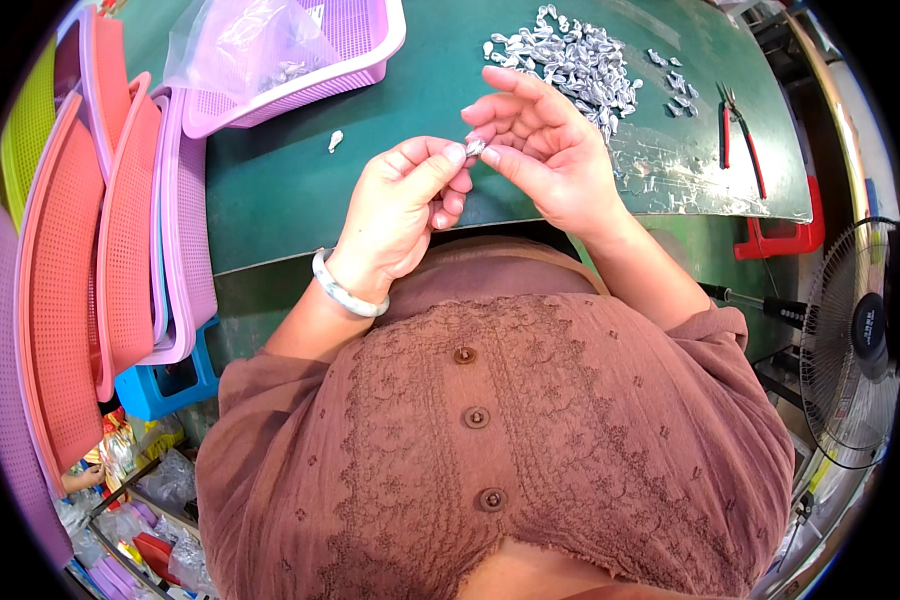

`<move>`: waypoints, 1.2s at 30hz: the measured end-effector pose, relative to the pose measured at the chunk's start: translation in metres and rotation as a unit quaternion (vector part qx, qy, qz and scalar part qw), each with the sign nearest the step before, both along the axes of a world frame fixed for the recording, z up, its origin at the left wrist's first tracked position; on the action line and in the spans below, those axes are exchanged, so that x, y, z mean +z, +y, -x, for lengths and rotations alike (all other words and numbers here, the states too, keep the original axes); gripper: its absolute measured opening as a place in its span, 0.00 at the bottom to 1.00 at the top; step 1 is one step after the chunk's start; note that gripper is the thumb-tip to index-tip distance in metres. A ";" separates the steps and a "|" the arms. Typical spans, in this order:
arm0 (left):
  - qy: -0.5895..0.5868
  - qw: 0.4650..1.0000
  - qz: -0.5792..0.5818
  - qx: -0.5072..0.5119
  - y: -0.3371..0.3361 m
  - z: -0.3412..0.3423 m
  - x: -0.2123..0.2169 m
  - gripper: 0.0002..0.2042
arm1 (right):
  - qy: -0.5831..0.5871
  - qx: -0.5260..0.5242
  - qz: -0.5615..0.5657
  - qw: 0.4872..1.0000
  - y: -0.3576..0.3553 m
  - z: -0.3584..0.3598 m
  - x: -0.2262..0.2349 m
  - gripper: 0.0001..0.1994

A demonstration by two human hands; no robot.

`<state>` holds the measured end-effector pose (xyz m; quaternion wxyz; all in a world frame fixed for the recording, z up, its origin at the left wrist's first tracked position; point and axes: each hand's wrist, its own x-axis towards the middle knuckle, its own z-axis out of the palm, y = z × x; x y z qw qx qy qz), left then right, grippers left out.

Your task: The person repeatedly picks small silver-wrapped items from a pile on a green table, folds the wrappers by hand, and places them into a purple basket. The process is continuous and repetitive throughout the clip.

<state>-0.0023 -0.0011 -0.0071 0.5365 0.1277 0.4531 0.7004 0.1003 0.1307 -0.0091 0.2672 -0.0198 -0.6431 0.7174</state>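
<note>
Both hands meet just above the near edge of the green bench (290,190), pinching one small silvery piece (476,147) between them. The left hand (402,205) is curled nearly closed, thumb and forefinger tips pressed on the piece from the left; a pale bangle (345,290) sits on that wrist. The right hand (542,150) grips the same piece with thumb and forefinger, its other fingers fanned loosely upward.

Beyond the right hand, near its fingertips, lies a heap of like silvery pieces (570,60) — it spreads toward the far edge of the bench. One stray piece (336,140) lies alone to the left, well apart from the hands, with bare green surface around it. A purple mesh basket (340,60) holding a clear plastic bag (245,45) takes up the far left corner. Red-handled pliers (738,130) lie toward the right edge, beyond a scuffed clear sheet (690,170).

Off the left edge, stacked mesh trays (100,240) in pink, purple and green stand on edge; a fan (855,340) stands low at the right.
</note>
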 end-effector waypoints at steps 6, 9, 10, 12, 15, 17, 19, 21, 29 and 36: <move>0.011 1.000 -0.016 0.001 0.000 0.001 -0.004 0.04 | -0.013 0.010 -0.037 0.999 0.001 -0.003 -0.003 0.26; 0.016 1.000 -0.021 0.005 0.001 0.000 -0.006 0.04 | -0.017 0.002 -0.071 0.997 0.000 -0.004 -0.002 0.27; 0.015 1.000 -0.020 0.007 0.001 0.001 -0.006 0.05 | -0.018 0.002 -0.079 0.997 0.000 -0.004 -0.002 0.27; 0.009 1.000 -0.024 0.011 0.002 0.000 -0.005 0.05 | -0.021 -0.003 -0.095 0.995 0.000 -0.005 -0.002 0.27; -0.002 0.999 -0.037 0.016 0.002 0.000 -0.005 0.05 | -0.023 -0.010 -0.111 0.994 -0.001 -0.005 -0.002 0.27; -0.003 0.999 -0.045 0.016 0.002 0.001 -0.006 0.05 | -0.019 -0.010 -0.111 0.994 -0.001 -0.006 -0.003 0.27; -0.010 0.999 -0.045 0.018 0.002 0.001 -0.007 0.05 | -0.013 -0.012 -0.109 0.994 -0.001 -0.006 -0.004 0.27; -0.012 0.999 -0.047 0.015 0.001 0.001 -0.008 0.05 | -0.011 -0.013 -0.109 0.994 -0.001 -0.006 -0.004 0.27; 0.011 0.998 -0.063 0.025 0.001 0.002 -0.010 0.06 | -0.013 -0.074 -0.142 0.987 0.002 -0.007 -0.008 0.25; -0.033 0.997 -0.039 0.051 0.000 0.005 -0.011 0.06 | -0.086 -0.231 -0.350 0.904 0.033 -0.010 -0.013 0.20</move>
